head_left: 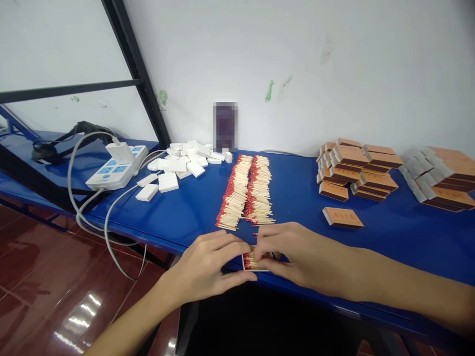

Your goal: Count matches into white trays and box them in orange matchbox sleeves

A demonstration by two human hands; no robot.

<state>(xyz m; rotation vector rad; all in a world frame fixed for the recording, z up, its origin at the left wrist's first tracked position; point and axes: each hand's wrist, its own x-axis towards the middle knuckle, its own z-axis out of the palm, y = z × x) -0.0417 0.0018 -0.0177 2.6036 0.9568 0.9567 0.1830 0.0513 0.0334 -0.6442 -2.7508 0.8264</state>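
At the table's front edge lies a white inner matchbox tray with red-headed matches in it. My left hand grips the tray's left end, fingers on the far side and thumb on the near side. My right hand is over the tray's right part, its fingers pinched together on matches inside and hiding that end. Just beyond my hands, loose matches are spread in two long rows, a left row and a right row, with red heads towards the left.
White empty-looking trays are heaped at the back left, near a power strip with cables. Stacked orange matchboxes and more boxes stand right. One single matchbox lies nearer. A blurred dark object leans against the wall.
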